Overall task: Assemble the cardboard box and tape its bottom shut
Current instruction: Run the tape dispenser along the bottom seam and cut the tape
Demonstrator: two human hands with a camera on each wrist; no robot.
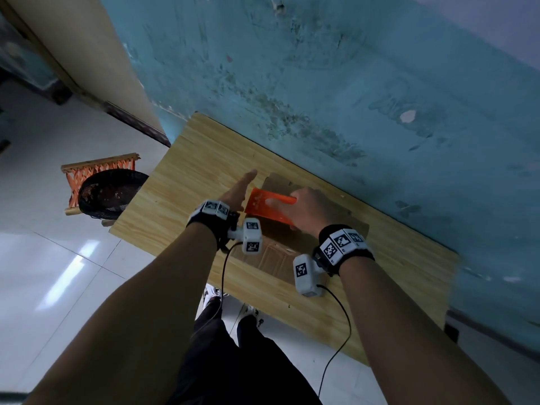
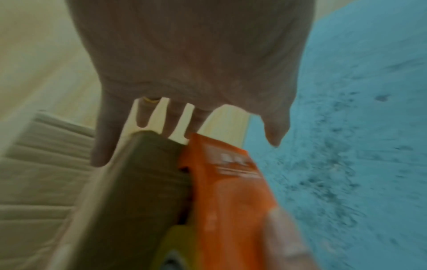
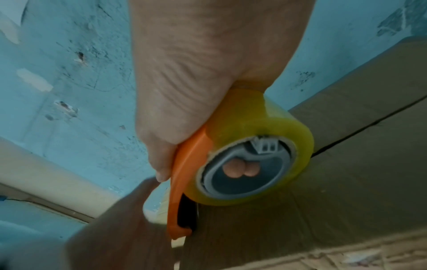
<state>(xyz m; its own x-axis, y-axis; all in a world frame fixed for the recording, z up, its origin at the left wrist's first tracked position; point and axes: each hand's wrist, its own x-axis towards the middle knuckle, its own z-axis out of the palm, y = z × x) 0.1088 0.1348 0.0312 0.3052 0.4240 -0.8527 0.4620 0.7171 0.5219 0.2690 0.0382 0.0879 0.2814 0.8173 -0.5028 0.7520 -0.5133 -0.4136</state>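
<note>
Desk point(image 1: 204, 159): light wood-grain top, set against a scuffed blue wall point(image 1: 350, 68). Left of the desk: an orange woven stool point(image 1: 87, 171) carrying a black mesh basket point(image 1: 108, 194), on white floor tiles point(image 1: 58, 258).

1. The box point(image 1: 318, 229) lies on the table point(image 1: 204, 159) before me — table against the wall point(image 1: 350, 68);
2. My tape dispenser point(image 1: 268, 204) sits on the box; my left hand point(image 1: 238, 191) just left of it;
3. A stool point(image 1: 99, 182) stands left of the table.
</note>
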